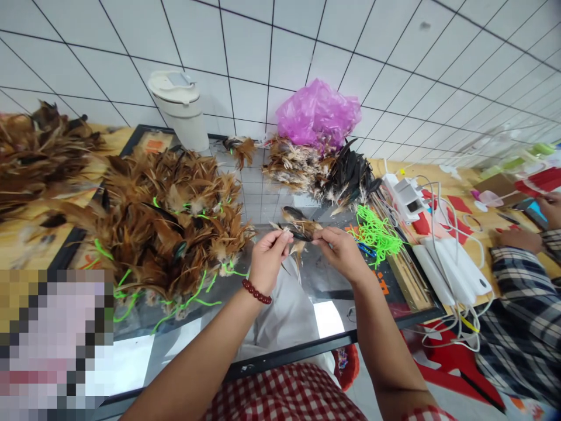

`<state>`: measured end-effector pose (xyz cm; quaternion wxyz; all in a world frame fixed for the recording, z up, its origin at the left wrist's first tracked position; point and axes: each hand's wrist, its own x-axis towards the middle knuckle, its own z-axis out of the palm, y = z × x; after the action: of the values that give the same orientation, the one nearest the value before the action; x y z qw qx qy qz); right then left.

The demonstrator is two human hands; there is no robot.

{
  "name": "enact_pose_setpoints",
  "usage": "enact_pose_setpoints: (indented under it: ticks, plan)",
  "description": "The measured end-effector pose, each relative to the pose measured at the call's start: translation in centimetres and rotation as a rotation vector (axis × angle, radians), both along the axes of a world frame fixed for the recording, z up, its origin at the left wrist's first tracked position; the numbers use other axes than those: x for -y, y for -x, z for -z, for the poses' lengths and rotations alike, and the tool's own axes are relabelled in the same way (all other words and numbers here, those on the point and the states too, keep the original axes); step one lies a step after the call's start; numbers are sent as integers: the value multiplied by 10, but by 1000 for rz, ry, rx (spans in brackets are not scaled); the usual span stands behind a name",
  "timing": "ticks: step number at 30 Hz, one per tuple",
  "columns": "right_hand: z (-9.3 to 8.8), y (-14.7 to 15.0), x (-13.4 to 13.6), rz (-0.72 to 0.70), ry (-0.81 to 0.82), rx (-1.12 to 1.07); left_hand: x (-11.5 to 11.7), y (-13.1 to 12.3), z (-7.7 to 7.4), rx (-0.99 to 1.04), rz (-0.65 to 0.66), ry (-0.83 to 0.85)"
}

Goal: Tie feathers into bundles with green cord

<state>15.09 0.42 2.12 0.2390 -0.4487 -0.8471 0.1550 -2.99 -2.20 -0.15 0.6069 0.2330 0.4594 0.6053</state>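
Note:
A small bunch of brown and black feathers [301, 227] is stretched between my hands above the glass-topped table [280, 280]. My left hand [269, 257], with a dark red bead bracelet [256, 291] at the wrist, pinches the pale quill end. On the other side, my right hand [339, 251] closes its fingertips on the feathers. A large heap of brown feathers [170, 216] lies left of my hands, with bright green ties among them. To the right of my right hand is a tangle of green cords [379, 237].
Behind my hands lie a pile of pale and brown feathers [293, 164], black feathers [350, 172] and a pink plastic bag [319, 114]. A white tumbler [182, 111] stands near the tiled wall. White power strips [451, 266] with cables lie right, near another person's plaid sleeve [521, 275].

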Motion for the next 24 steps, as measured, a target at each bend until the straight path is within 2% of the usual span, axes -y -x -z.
enact_pose_setpoints:
  ticks: [6, 8, 12, 14, 19, 24]
  plan:
    - [-6, 9, 12, -251, 13, -167, 1, -1, 2, -58, 46, -1]
    - [-5, 15, 15, -215, 40, -260, 2, 0, 0, -77, 100, 6]
    - [2, 22, 16, -11, 100, -445, 6, 0, -1, -154, 198, -21]
    - [6, 22, 15, 32, 124, -502, 8, -1, -1, -187, 224, -42]
    - [13, 22, 16, 73, 104, -500, 10, -1, -3, -181, 265, -34]
    - [7, 24, 18, 26, 29, -440, 13, -1, -9, -150, 306, -41]
